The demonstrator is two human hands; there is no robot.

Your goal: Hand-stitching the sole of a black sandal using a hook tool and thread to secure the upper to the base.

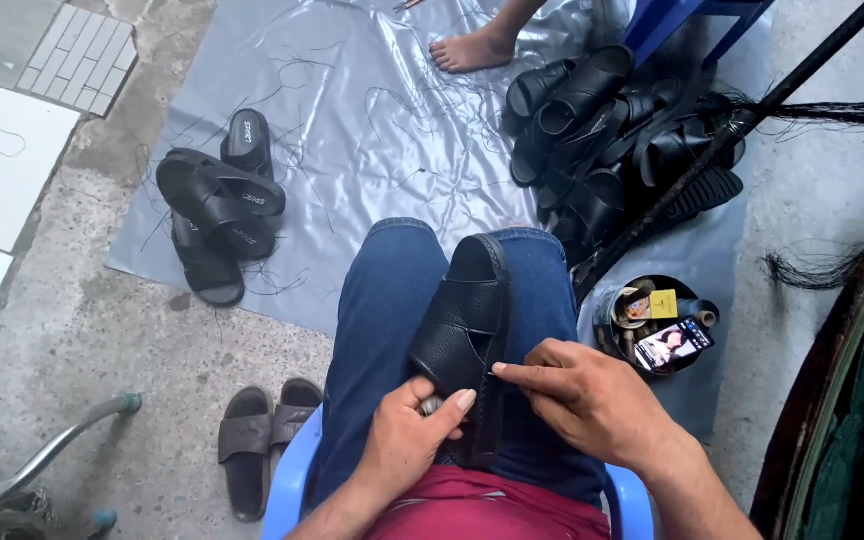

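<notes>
A black leather sandal with crossed straps lies on my lap, between my blue-jeaned thighs, toe pointing away. My left hand grips its near end from the left, thumb pressed on the upper. My right hand comes in from the right, fingers pinched together at the sandal's right edge near the sole. I cannot tell whether something thin sits between those fingertips.
A grey plastic sheet covers the concrete floor. Black sandals lie in a small pile at left and a larger pile at right. A round tin holds a phone and small items. Another person's bare foot rests ahead.
</notes>
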